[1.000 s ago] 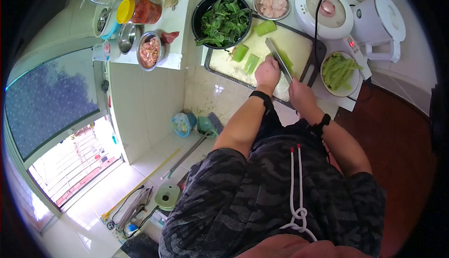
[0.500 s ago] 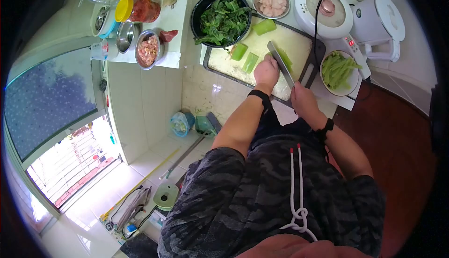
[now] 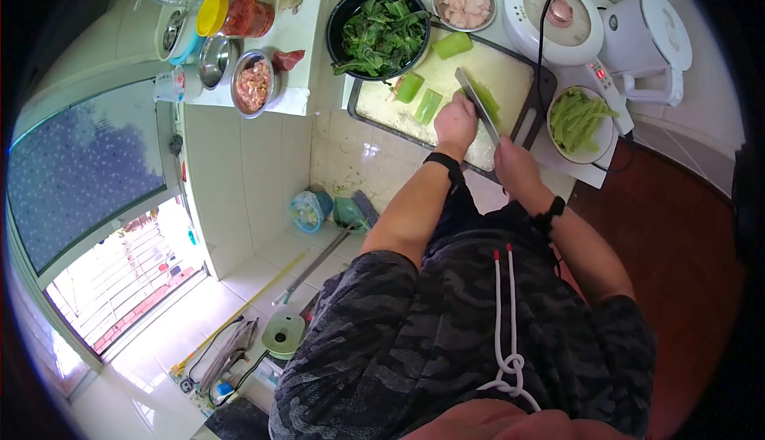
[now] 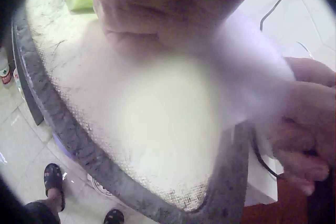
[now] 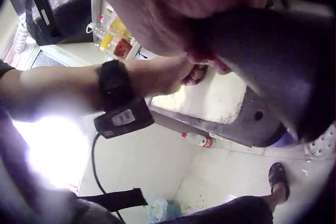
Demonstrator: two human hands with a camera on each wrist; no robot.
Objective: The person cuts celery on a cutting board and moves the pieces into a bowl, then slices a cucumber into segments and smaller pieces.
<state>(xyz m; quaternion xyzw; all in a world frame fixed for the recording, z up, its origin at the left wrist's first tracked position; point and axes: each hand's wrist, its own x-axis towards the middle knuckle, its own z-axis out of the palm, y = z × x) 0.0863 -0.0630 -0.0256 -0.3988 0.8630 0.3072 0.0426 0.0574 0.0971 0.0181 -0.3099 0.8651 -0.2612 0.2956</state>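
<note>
My right hand point(image 3: 516, 166) grips the handle of a broad kitchen knife point(image 3: 477, 105), whose blade lies slantwise over the cutting board point(image 3: 511, 75). Close against the blade's left side, my left hand point(image 3: 457, 123) has its fingers curled down over a celtuce stem, mostly hidden beneath them. Light green celtuce slices point(image 3: 489, 100) lie along the blade's right side. Further left on the board are thick celtuce pieces point(image 3: 428, 108). In the left wrist view the blade is a pale blur beside the left knuckles point(image 4: 157, 29); the right wrist view shows the dark blade point(image 5: 278, 66) close up.
Behind the board stand a black pot of leaves point(image 3: 382, 37), a metal bowl of pale meat point(image 3: 464, 8) and a white cooker point(image 3: 522, 21). At right are a bowl of celtuce slices point(image 3: 580, 125) and a kettle point(image 3: 649, 37). Minced meat point(image 3: 253, 87) sits at left.
The knife has shifted slightly toward me and to the right, with my right hand moving along with it. My left hand stays in nearly the same spot.
</note>
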